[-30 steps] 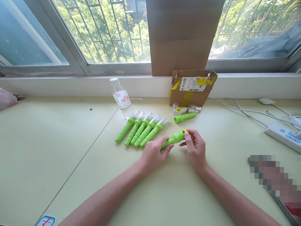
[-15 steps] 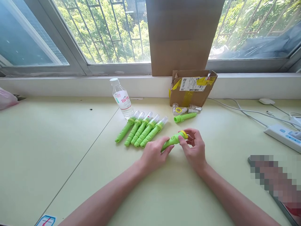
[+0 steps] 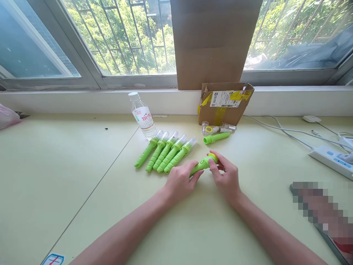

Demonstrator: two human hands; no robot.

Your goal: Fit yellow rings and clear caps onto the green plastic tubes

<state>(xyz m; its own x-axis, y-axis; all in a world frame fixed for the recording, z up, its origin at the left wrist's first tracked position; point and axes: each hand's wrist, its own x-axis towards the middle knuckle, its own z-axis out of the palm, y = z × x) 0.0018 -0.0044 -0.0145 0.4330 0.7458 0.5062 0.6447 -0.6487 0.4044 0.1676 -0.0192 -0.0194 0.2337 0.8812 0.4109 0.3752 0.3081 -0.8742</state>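
The left hand's grip circled a green tube; the right hand pinched its yellow end. From it, five capped tubes lay at ten o'clock, a loose tube at one; beyond, a bottle at ten and, behind clear caps, a cardboard box at one.

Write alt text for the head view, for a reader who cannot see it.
A person's left hand holds a green tube while the right hand grips its end at a yellow ring. Five similar tubes with clear caps lie side by side near a bottle on a pale table. Another, uncapped tube lies before a cardboard box.
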